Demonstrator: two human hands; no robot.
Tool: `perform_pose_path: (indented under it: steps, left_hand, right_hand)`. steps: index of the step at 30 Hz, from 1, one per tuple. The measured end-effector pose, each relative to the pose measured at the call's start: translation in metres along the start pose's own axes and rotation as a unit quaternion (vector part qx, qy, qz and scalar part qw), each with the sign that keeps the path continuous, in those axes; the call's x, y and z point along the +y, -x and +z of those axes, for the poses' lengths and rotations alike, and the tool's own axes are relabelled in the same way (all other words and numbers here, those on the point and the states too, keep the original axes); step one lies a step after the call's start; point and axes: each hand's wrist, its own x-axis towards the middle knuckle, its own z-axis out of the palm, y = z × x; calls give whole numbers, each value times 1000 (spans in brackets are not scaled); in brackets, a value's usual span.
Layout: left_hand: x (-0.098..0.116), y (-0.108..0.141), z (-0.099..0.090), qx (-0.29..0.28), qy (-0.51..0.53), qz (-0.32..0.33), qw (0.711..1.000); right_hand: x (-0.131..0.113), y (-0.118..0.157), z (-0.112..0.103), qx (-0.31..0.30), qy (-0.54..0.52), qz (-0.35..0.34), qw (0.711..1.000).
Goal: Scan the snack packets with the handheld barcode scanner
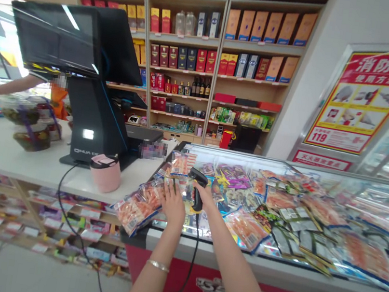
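My right hand (201, 196) is wrapped round the handle of a black barcode scanner (198, 178), its head pointing left. A cable hangs from the handle's base. My left hand (174, 204), fingers stretched out, lies against clear packets of reddish snack food (140, 204) at the freezer's left end. Beyond the fingertips is another such packet (179, 163) with a barcode label. Right of the scanner, more packets (246, 228) and grey-and-green packs (296, 220) are spread over the glass top of the chest freezer (210, 236).
To the left stands a white counter (76, 179) with a checkout screen (60, 38), a pink cup (105, 174) and tied jars (32, 129). Another person's arm (9, 86) reaches in behind the screen. Shelves of boxes (181, 58) line the back. The scanner cable (193, 258) loops down before the freezer.
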Motion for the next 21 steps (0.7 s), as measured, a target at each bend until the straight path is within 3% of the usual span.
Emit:
perform_pose_path:
  steps: [7,12,16,21]
  left_hand:
    - [-6,1,5,27,32,24,999]
    - [4,-6,-7,57,83,79,992]
    - [56,-23,-26,49,141,149,977]
    - [157,-31,-37,48,227,218,948]
  right_hand:
    - [-11,11,-4,18,-35,-6,999]
    - [-50,36,-51,49,-57,-48,996]
    - [-100,55,-117,89,-29,-109,990]
    - [-154,73,-210,196,35,-171,965]
